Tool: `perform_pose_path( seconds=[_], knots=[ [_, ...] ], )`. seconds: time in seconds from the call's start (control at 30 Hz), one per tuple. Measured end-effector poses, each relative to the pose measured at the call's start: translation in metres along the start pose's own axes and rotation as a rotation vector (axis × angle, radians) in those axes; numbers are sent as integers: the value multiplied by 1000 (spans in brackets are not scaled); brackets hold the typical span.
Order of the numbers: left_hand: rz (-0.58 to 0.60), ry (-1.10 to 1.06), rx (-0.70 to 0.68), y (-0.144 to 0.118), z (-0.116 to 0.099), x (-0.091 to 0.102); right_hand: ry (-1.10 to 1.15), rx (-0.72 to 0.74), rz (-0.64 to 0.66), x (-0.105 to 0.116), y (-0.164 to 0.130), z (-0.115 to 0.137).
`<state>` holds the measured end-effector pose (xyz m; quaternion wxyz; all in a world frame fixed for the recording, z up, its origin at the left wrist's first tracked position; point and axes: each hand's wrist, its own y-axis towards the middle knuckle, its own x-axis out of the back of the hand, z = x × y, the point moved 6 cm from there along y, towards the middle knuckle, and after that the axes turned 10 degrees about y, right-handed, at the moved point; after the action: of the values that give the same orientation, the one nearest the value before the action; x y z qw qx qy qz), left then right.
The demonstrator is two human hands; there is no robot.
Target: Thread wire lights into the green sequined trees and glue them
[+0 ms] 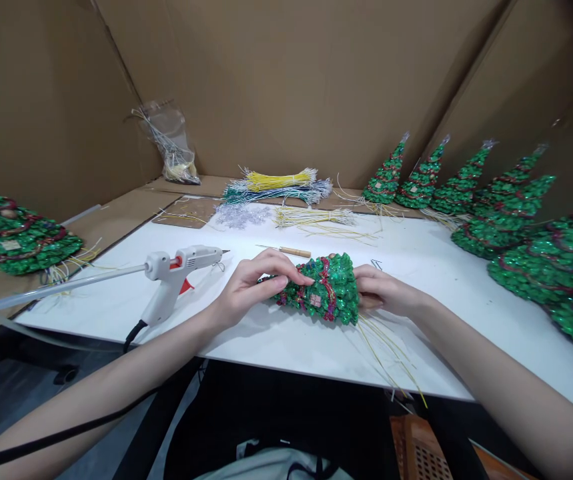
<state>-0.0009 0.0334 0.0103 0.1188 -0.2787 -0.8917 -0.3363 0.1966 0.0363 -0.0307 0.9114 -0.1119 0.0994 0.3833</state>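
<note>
A small green glittery Christmas tree with red garland lies on its side above the white table, its base to the right. My left hand holds it near the narrow end, index finger and thumb laid along the branches. At the wide base, my right hand grips the tree, with fingertips hidden inside the rim. Yellow and white wires trail out from the base toward the table's front edge. Behind the tree lies an awl with a wooden handle.
A white glue gun with a long glue stick stands left of my left hand. Bundles of wires and clear snowflake-like pieces lie at the back. More finished-looking trees line the right side; another tree stands left. Cardboard walls enclose the table.
</note>
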Motion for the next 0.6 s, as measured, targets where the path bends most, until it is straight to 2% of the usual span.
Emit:
perform_pose_path(
  seconds=[0.1,0.2,0.37,0.6],
  knots=[
    [-1,4,-9,-2,-1,0,157,10,104,-2,-1,0],
    [-10,33,-33,-2,-3,-1,157,-22,168,-5,-1,-2],
    [-27,81,-71,-1,-8,-2,34,-1,110,-7,0,-2],
    [-29,38,-69,-2,-6,-2,62,-7,112,-10,1,-1]
  ],
)
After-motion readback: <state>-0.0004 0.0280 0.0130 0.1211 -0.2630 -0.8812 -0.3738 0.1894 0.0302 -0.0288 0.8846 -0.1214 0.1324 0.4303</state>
